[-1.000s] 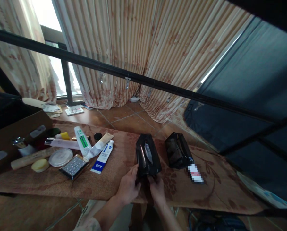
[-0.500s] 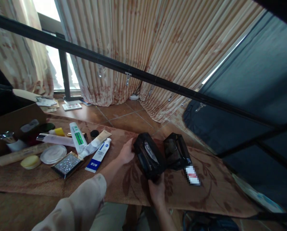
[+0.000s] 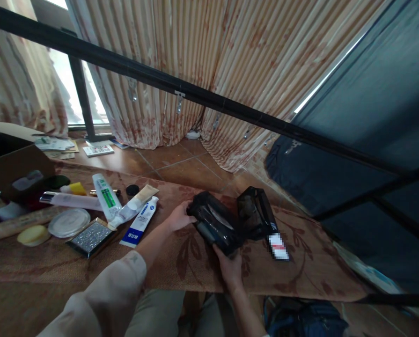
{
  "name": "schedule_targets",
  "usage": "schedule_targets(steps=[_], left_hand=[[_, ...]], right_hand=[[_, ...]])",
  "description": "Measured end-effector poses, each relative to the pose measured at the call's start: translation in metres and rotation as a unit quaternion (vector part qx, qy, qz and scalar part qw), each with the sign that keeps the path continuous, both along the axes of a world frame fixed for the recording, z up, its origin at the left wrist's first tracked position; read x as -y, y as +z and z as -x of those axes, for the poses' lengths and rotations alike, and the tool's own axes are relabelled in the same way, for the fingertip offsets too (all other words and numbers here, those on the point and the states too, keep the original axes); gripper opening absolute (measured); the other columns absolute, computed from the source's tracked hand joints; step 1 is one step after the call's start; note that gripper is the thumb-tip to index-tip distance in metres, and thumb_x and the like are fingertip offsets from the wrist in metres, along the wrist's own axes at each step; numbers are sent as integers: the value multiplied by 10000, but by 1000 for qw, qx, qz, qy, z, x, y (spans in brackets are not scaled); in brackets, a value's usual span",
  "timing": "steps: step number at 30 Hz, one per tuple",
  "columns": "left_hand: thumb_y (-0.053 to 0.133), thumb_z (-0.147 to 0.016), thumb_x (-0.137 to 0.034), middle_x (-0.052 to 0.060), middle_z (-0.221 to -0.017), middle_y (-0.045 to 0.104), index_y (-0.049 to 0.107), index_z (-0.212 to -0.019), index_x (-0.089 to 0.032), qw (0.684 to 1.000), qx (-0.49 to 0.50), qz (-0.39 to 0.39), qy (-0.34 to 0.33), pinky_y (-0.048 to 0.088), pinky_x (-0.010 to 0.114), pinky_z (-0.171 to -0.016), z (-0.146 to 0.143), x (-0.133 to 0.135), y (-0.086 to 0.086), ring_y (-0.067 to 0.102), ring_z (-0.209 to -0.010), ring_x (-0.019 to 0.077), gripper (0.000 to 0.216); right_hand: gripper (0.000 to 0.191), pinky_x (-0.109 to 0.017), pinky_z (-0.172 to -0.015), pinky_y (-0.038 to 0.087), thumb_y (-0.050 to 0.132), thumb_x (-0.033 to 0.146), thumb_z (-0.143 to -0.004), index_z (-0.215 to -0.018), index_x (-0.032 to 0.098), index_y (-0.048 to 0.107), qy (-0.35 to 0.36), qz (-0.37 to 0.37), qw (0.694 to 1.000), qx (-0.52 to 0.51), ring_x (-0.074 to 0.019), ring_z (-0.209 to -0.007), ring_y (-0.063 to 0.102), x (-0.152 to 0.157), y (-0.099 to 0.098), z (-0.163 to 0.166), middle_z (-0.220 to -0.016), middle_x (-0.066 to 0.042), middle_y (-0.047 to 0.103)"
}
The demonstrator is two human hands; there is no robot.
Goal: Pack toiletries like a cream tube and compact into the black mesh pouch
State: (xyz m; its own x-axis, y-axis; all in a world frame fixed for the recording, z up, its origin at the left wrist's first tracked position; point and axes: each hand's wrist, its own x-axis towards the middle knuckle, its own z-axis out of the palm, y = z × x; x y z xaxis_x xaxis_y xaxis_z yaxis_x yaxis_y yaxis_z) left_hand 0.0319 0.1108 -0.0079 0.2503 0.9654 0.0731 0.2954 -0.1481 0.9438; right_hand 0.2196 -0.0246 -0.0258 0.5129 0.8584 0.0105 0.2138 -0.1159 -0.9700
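Note:
A black see-through toiletry pouch (image 3: 214, 220) is between my two hands above the patterned cloth, its long slot-like opening facing up. My left hand (image 3: 180, 217) grips its left end, fingers curled at the edge. My right hand (image 3: 231, 270) holds the near side from below, with its fingers partly hidden under the pouch. Just right of it, a second black see-through pouch (image 3: 254, 213) lies on the cloth beside a blurred white tag (image 3: 278, 246). A blue-and-white tube (image 3: 139, 222) rests left of my left hand.
Left on the cloth (image 3: 300, 276) lie a green-and-white tube (image 3: 106, 196), a glittery compact (image 3: 91, 237), a round clear-lidded container (image 3: 69, 222) and a yellow sponge (image 3: 33, 235). A cardboard box (image 3: 18, 164) stands behind. A dark rail (image 3: 209, 98) crosses above.
The held pouch has turned slightly and tipped between my hands, both still on it. The whole view has shifted a little, moving the items at left further left in the picture.

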Motion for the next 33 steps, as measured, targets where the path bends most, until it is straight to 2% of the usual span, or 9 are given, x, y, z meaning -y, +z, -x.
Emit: schedule_targets(steps=[5,9,12,16,19,21,23,27,33], left_hand=[[664,-679,-338,10,-791,652,604,-862,-147,998,37,40,-22,480,280,-654,25,26,-1,603,-715,169,272],[696,-653,-342,-34,-690,562,523,-718,-172,990,127,64,-10,441,258,-642,38,49,-2,552,-681,143,251],[725,-630,-351,-32,-738,564,517,-764,-176,979,172,106,14,444,270,-681,43,60,-2,557,-717,146,303],[787,-549,-323,38,-925,633,553,-952,-156,971,174,159,39,461,333,-775,47,65,5,597,-861,203,495],[776,-552,-253,68,-962,671,594,-1014,-126,962,178,207,-25,464,350,-797,51,69,17,612,-899,234,512],[756,-557,-207,59,-899,697,646,-960,-113,948,176,250,-91,469,336,-778,54,73,24,628,-842,231,428],[740,-557,-183,38,-799,707,688,-850,-117,943,164,268,-109,473,305,-711,55,77,26,631,-737,209,305],[734,-562,-198,9,-653,685,697,-687,-150,948,176,265,-30,461,265,-587,54,85,20,604,-600,174,139],[788,-558,-286,30,-686,709,700,-721,-148,918,256,301,40,492,282,-598,45,89,11,631,-588,180,231]], right_hand=[[513,-373,-903,471,721,413,-649,-1047,102,633,-2,6,1000,-14,-260,-1007,629,3,6,-9,-1069,-138,685],[459,-361,-868,497,732,419,-641,-984,118,678,33,21,998,-47,-251,-945,654,7,7,-8,-991,-105,716],[403,-366,-850,512,737,419,-636,-922,136,714,60,24,994,-89,-246,-901,667,9,7,-8,-939,-77,730],[354,-377,-821,527,765,399,-605,-859,153,738,80,26,988,-128,-242,-836,679,12,6,-10,-864,-54,740],[313,-362,-785,537,781,367,-592,-828,166,742,106,26,984,-140,-226,-792,681,13,8,-12,-851,-45,741],[297,-349,-764,539,788,351,-586,-815,167,740,125,29,981,-148,-217,-775,678,14,10,-14,-852,-45,740],[312,-344,-754,539,798,342,-574,-823,164,736,139,33,976,-166,-213,-774,676,15,13,-14,-861,-47,739],[303,-339,-741,541,793,364,-582,-801,161,737,132,45,974,-179,-208,-756,674,14,17,-12,-835,-48,738],[345,-359,-754,545,756,410,-622,-848,150,742,109,33,982,-150,-228,-786,678,13,18,-5,-861,-57,735]])
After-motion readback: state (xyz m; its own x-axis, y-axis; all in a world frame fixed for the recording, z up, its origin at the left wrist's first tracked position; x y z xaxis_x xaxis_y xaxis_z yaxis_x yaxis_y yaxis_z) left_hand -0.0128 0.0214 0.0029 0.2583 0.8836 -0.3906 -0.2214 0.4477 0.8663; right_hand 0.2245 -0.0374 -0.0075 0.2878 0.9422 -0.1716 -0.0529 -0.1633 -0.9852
